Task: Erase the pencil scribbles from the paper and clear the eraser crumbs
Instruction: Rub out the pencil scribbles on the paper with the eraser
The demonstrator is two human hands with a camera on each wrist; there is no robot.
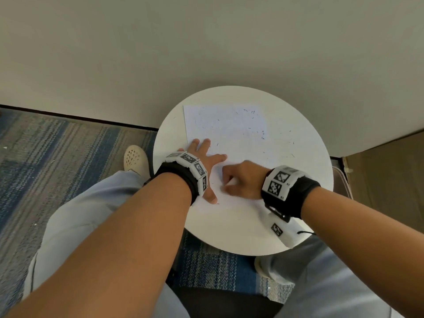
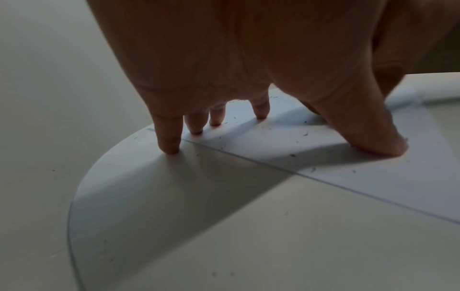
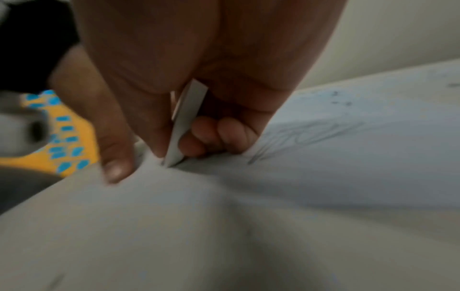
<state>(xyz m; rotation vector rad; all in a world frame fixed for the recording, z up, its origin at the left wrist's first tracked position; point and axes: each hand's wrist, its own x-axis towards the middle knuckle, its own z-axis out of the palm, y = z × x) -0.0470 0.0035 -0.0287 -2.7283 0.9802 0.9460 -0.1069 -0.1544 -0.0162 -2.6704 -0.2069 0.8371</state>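
Thin, slippery paper (image 1: 229, 131): left hand (image 1: 202, 157) splayed flat pins its near-left corner; right hand (image 1: 241, 180) pinches a stiff eraser (image 3: 184, 126)

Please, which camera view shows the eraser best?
The right wrist view: the white eraser stands pinched in the right hand, its tip on the paper. In the head view the hand hides it; the left wrist view lacks it.
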